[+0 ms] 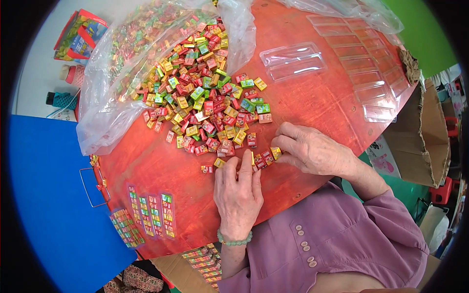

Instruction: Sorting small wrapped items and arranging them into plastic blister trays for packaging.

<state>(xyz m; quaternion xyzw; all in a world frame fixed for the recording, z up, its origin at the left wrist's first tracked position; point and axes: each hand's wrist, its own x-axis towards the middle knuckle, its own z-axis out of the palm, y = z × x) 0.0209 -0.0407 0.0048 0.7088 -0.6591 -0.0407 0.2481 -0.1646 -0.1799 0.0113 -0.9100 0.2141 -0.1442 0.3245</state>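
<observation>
Between my hands runs a short slanting row of tiny red and yellow boxes [264, 159] on the red table. My left hand [238, 190], with a green bead bracelet at its wrist, has thumb and fingertips closed at the row's left end; the fingers partly hide what they grip. My right hand [312, 151] pinches the yellow box [276, 153] at the right end between thumb and bent fingers. Just beyond lies a large heap of similar boxes [210, 107] in red, yellow and green. Two loose ones, a yellow box [219, 162] and a red box [206, 169], lie beside my left hand.
A clear plastic bag [105, 112] spills the heap. Filled strips [155, 215] lie at the table's lower left. Empty clear trays [293, 61] sit at the far side, more trays [361, 63] at right. Cardboard boxes [415, 136] stand past the right edge, a blue panel [53, 205] at left.
</observation>
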